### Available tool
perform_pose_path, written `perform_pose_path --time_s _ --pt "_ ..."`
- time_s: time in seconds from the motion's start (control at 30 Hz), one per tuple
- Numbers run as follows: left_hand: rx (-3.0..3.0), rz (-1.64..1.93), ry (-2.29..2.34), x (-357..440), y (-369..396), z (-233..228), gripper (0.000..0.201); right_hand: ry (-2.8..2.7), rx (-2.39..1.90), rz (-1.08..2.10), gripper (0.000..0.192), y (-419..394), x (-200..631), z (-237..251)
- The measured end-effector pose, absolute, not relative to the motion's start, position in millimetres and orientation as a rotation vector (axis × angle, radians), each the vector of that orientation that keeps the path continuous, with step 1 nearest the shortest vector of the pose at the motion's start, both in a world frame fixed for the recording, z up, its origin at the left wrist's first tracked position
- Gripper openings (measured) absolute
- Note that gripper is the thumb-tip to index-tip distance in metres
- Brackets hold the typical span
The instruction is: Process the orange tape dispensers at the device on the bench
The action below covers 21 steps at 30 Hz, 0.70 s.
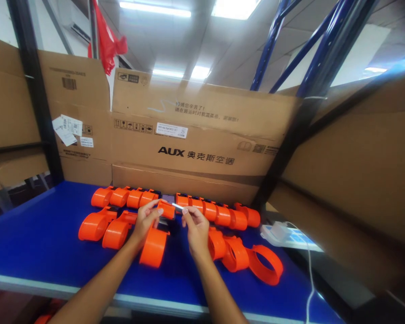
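The left hand (146, 221) is pinching the upper end of a bright orange curved plastic band piece (157, 237), holding it up over the blue-topped work table (37, 238). The right hand (195, 227) is gripping a thin silvery strip (177, 206) between thumb and fingertips, its tip touching the orange piece's top edge. A back row of matching orange plastic bands (128, 197) is lying along the brown cardboard boxes (195, 135), and more looped orange bands (246, 257) are resting beside both wrists. A white power adapter with a cable (277, 231) is sitting off to the right
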<state>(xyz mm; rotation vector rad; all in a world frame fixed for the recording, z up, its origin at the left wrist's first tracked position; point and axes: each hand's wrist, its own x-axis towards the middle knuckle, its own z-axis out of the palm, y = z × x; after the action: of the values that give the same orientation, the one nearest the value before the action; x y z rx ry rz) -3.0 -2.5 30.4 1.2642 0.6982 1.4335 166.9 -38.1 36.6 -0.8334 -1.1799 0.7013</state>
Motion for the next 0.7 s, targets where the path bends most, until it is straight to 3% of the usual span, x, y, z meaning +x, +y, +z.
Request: perform_pose_path --time_s 0.23,0.5,0.7 --pt "1.247 1.419 0.682 -8 -2 35 0.058 -1.165 -0.782 0.8 0.028 -43 163 37" --pt "1.263 1.436 0.666 -8 -3 32 0.051 -1.109 -0.778 0.828 0.029 -50 158 38" --pt "0.952 1.64 0.782 -12 -6 31 0.046 -1.106 -0.826 0.723 0.027 -46 167 37"
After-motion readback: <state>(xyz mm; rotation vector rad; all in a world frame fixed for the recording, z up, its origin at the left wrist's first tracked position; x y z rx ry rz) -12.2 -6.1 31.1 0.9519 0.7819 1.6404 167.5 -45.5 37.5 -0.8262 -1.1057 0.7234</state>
